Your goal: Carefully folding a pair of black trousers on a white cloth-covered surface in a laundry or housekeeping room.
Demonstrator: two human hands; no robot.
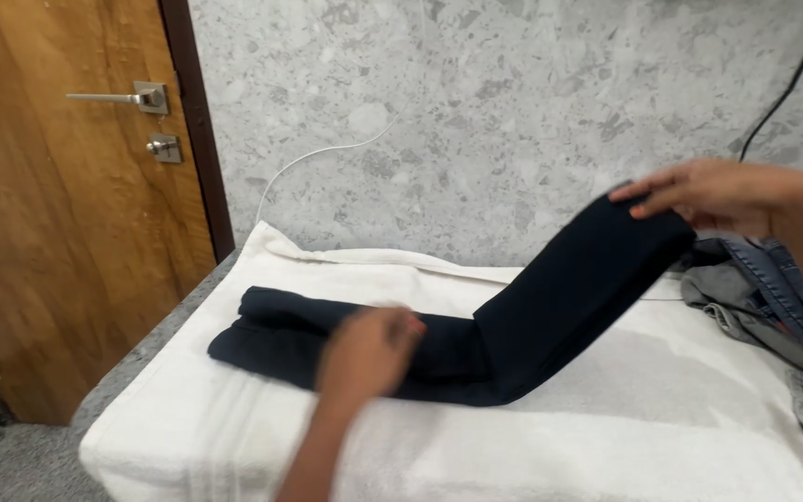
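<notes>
From my feed the biggest thing is the speckled grey stone wall (513, 102), with a wooden door (58, 232) to its left carrying a metal lever handle (123, 97). Below them a white towel (606, 437) covers the grey counter (132, 358) like a pressing pad.

On the towel lie the dark navy trousers (439, 344), legs stacked on each other and running left to right. Their left part rests flat; the right part is lifted off the towel and angles up toward the wall. Just beyond that raised end sits a heap of blue denim jeans (792, 307) with a grey garment (727, 297) tucked beside it, near the towel's right edge.

My right hand (717, 193) is at the raised end of the trousers, fingers stretched over the top edge and seemingly pinching it; the thumb is hidden, so I cannot confirm the grip. My left hand (369, 351) hovers blurred over the flat middle section, fingers curled; whether it presses the cloth I cannot tell. The hands are well apart.

I judge this as mid-fold: the raised end is being brought over the flat half. The next move calls for keeping the legs aligned while the left hand pins the crease line.

A thin white cable (327, 153) and a black cable (792, 79) run along the wall.
</notes>
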